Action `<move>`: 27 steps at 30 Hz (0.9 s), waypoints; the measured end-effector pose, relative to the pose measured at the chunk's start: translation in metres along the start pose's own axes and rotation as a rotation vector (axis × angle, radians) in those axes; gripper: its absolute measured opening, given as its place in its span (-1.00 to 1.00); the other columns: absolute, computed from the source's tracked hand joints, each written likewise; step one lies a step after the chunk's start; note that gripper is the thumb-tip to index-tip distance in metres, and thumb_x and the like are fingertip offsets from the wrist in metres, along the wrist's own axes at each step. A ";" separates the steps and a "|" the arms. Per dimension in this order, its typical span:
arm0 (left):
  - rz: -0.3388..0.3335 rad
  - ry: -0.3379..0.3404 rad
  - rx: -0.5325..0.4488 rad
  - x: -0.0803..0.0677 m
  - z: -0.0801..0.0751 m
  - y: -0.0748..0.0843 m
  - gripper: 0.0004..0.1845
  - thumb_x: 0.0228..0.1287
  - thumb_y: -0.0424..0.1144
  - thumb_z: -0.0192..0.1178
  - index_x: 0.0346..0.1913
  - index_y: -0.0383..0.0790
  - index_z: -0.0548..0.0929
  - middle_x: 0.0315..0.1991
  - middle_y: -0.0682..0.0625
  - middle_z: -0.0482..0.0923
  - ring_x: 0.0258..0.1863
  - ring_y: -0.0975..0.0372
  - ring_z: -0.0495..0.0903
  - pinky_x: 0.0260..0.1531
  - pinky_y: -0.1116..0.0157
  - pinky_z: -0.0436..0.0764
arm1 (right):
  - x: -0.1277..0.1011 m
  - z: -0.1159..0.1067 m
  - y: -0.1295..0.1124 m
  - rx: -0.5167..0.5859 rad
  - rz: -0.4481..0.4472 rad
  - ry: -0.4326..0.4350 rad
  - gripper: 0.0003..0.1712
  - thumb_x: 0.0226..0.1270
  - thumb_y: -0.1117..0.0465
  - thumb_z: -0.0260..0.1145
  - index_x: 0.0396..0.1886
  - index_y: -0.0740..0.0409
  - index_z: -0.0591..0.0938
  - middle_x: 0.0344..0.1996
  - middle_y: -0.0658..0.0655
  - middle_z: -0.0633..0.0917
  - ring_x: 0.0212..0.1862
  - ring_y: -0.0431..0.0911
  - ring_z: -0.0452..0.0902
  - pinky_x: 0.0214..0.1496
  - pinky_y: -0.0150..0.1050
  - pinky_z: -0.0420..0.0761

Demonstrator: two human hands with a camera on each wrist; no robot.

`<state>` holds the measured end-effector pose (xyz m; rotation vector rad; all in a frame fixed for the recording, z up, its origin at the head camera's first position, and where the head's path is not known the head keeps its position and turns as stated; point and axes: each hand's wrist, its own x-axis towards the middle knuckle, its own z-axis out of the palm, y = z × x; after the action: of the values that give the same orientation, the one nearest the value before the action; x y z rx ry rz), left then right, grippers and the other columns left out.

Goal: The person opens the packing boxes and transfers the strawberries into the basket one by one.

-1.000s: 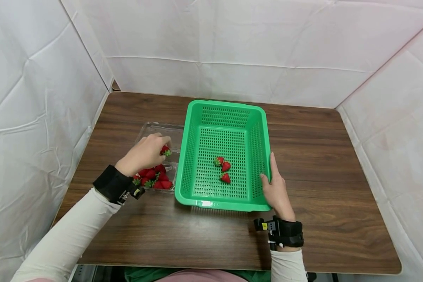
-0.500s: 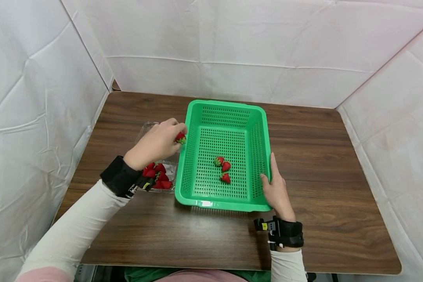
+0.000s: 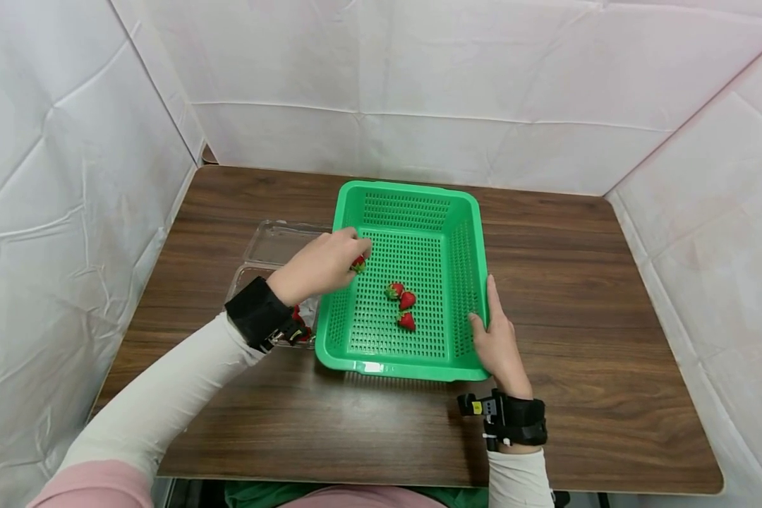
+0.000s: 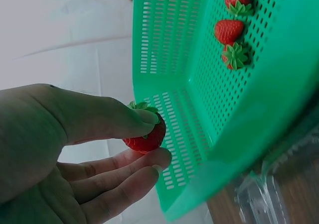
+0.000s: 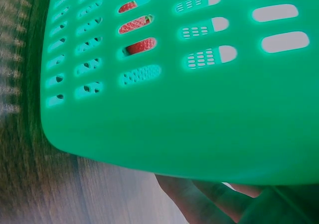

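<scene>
My left hand (image 3: pixel 326 262) is over the left side of a green plastic basket (image 3: pixel 400 372), pinching a strawberry (image 4: pixel 147 137) between thumb and fingertips. Its leafy cap faces up in the left wrist view. Three strawberries (image 3: pixel 407 300) lie together on the basket's slotted floor. At the basket's right side, my right hand (image 3: pixel 499 346) holds the rim, thumb lapping over it and fingers along the outer wall. Through the wall slots in the right wrist view, red strawberries (image 5: pixel 135 25) show. My left wrist partly hides the strawberries (image 3: pixel 300 326) in the clear plastic box.
The hinged clear plastic box (image 3: pixel 278 242) stands left of the basket with its lid folded back, right against the basket's side. Both sit on a dark wooden table (image 3: pixel 584 317). White sheet walls (image 3: pixel 381 85) enclose the table at the back and sides.
My left hand has carried the strawberry rightward from above the clear box, across the rim, to over the basket. The right hand and basket have stayed in place.
</scene>
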<state>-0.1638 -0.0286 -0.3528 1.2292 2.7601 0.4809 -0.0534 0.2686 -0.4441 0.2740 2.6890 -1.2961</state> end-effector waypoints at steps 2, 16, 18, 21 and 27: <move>0.012 -0.011 0.008 0.006 0.001 0.003 -0.85 0.25 -0.56 0.03 -0.24 -0.27 0.52 -0.39 -0.06 0.32 -0.40 0.17 0.13 -0.34 0.23 0.12 | 0.000 0.000 0.000 -0.001 0.000 0.001 -0.12 0.56 0.26 -0.06 0.51 -0.36 -0.39 0.53 0.31 0.00 -0.08 0.18 0.56 -0.27 -0.14 0.41; -0.004 -0.165 0.053 0.040 0.017 0.019 -0.79 0.32 -0.56 0.00 -0.18 -0.22 0.54 -0.33 -0.11 0.46 -0.38 0.16 0.17 -0.29 0.21 0.14 | 0.001 0.001 -0.001 -0.004 0.011 0.004 -0.12 0.56 0.27 -0.06 0.51 -0.37 -0.39 0.54 0.30 0.00 0.08 0.25 0.54 -0.25 -0.14 0.46; 0.000 -0.181 0.056 0.045 0.020 0.019 -0.79 0.32 -0.56 0.02 -0.18 -0.21 0.56 -0.40 -0.06 0.42 -0.41 0.18 0.17 -0.31 0.23 0.15 | 0.001 0.000 -0.001 -0.007 0.012 0.004 -0.12 0.56 0.27 -0.07 0.51 -0.36 -0.39 0.54 0.30 0.00 0.08 0.25 0.54 -0.25 -0.14 0.46; -0.002 -0.208 0.058 0.051 0.025 0.021 -0.78 0.32 -0.55 0.01 -0.18 -0.21 0.58 -0.50 0.00 0.28 -0.46 0.21 0.15 -0.37 0.26 0.14 | 0.001 0.000 -0.001 -0.008 0.012 0.003 -0.12 0.56 0.26 -0.07 0.51 -0.37 -0.39 0.54 0.30 0.00 0.05 0.23 0.55 -0.26 -0.15 0.45; -0.030 -0.281 0.095 0.063 0.034 0.024 -0.81 0.37 -0.52 -0.01 -0.18 -0.20 0.55 -0.47 -0.01 0.31 -0.46 0.21 0.12 -0.38 0.26 0.12 | 0.000 -0.001 -0.002 -0.010 0.008 0.001 -0.12 0.56 0.26 -0.06 0.51 -0.38 -0.39 0.53 0.32 0.02 -0.07 0.20 0.59 -0.30 -0.16 0.44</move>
<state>-0.1826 0.0410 -0.3740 1.1708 2.5824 0.1602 -0.0536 0.2677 -0.4418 0.2838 2.6912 -1.2803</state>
